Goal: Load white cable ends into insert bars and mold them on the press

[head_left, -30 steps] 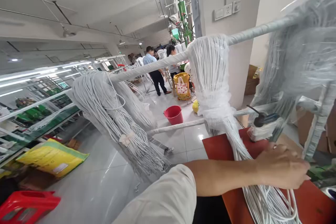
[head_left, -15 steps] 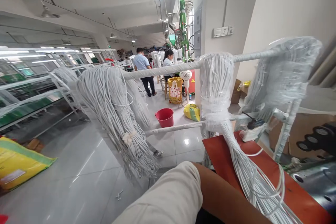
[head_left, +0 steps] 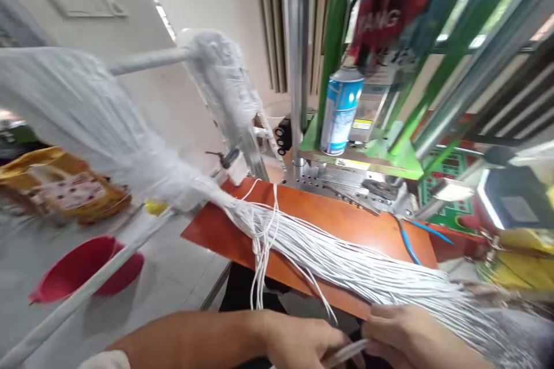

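Both hands are now in view at the bottom, where half a second ago only the left forearm showed; the head camera has swung right, bringing in the machine. The left hand (head_left: 298,341) and right hand (head_left: 404,334) sit close together, their fingers closed on a short white cable length (head_left: 346,353) that spans the small gap between them. Just beyond them, the white cable bundle (head_left: 346,259) lies across the orange-brown board (head_left: 333,222), with a few strands looping down over its near edge, ahead of the left hand. Past the bundle, ahead of the right hand, blue-handled pliers (head_left: 405,239) rest on the board. Left of the hands, the red bucket (head_left: 47,285) stands on the floor near a wrapped rail (head_left: 82,291), and the plastic-wrapped cable hank (head_left: 99,109) slopes down to the board. Farther ahead, a blue-and-white spray can (head_left: 341,112) stands upright on the machine's green plate (head_left: 367,162). Behind, a wall socket panel (head_left: 86,4) is blurred.
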Tool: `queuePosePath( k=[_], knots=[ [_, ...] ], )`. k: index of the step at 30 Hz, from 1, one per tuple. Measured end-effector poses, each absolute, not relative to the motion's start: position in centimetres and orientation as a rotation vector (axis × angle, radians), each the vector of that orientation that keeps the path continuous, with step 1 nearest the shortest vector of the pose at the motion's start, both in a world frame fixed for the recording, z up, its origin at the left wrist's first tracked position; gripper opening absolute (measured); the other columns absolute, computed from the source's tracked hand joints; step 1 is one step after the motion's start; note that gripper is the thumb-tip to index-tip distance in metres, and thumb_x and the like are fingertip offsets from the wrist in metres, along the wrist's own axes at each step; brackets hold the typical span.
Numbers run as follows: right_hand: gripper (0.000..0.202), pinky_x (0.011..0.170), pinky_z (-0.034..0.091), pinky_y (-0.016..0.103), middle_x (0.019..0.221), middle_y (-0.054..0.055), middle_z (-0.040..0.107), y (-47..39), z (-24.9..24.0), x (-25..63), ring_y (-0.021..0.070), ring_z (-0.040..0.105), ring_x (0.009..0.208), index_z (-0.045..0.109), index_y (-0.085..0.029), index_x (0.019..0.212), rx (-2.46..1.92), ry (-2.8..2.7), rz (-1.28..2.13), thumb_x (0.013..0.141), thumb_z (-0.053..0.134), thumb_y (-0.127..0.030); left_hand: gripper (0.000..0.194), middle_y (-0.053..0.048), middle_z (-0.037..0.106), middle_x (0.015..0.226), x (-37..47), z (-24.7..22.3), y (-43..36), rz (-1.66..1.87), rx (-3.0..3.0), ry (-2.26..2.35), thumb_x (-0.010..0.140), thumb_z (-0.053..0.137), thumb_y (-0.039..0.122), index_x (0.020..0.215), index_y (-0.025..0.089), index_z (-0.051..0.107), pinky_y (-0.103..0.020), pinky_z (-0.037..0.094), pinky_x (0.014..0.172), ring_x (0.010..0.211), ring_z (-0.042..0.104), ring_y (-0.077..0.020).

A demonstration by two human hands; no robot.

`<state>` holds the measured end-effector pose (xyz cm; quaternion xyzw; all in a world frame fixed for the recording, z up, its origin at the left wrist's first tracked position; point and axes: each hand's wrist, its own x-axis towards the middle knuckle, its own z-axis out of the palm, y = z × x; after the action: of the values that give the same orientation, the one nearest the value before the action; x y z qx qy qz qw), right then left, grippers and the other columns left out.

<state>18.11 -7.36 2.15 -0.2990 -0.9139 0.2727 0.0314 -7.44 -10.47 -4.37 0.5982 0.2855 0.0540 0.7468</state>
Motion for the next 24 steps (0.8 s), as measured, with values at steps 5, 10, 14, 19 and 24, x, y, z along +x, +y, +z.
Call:
queuePosePath(
  k=[5,10,14,19,24],
  knots=[
    [0.035,0.067,0.043,0.027,0.079,0.000,0.065,-4.6,2.5,21.9,0.0148,0.061,0.072,0.062,-0.023,0.080,-1.218,-2.695,0.918,0.108,0.045,-0.037,0.043,0.003,0.056,0.055,-5.1,-3.0,-10.0,0.224,0.834,0.761,0.085,0.070,0.058,0.090,0.016,0.067,-0.018,0.026,0.033,0.034,0.036,-0.0066],
    [0.041,0.067,0.042,0.027,0.078,0.000,0.064,-2.9,1.8,24.0,0.0153,0.058,0.073,0.061,-0.022,0.074,-1.250,-2.543,1.003,0.107,0.045,-0.040,0.051,0.002,0.056,0.057,-4.7,-2.3,-7.5,0.389,0.798,0.728,0.089,0.066,0.064,0.093,0.013,0.067,-0.015,0.031,0.036,0.038,0.044,-0.0057],
    [0.032,0.073,0.051,0.028,0.087,0.002,0.069,-0.5,1.3,22.3,0.0173,0.063,0.081,0.071,-0.022,0.094,-1.149,-2.170,1.369,0.099,0.060,-0.052,0.051,0.000,0.059,0.062,-2.9,-1.8,-5.6,0.374,0.840,0.661,0.094,0.061,0.062,0.099,0.011,0.068,-0.016,0.035,0.040,0.041,0.049,-0.0058],
    [0.046,0.080,0.057,0.032,0.101,0.005,0.072,2.1,0.8,18.9,0.0204,0.068,0.089,0.069,-0.023,0.118,-1.106,-1.848,1.384,0.103,0.047,-0.060,0.048,-0.001,0.060,0.063,-0.9,-0.3,-2.4,0.444,0.830,0.740,0.091,0.066,0.059,0.098,0.012,0.065,-0.019,0.036,0.040,0.042,0.050,-0.0081],
    [0.051,0.078,0.056,0.035,0.113,0.011,0.071,5.4,-3.0,17.1,0.0223,0.068,0.094,0.061,-0.021,0.127,-1.297,-1.897,0.738,0.110,0.020,-0.045,0.047,0.008,0.041,0.055,-0.9,0.3,2.7,0.618,0.908,0.819,0.093,0.066,0.058,0.098,0.012,0.064,-0.017,0.016,0.039,0.041,0.024,-0.0031]
  ],
)
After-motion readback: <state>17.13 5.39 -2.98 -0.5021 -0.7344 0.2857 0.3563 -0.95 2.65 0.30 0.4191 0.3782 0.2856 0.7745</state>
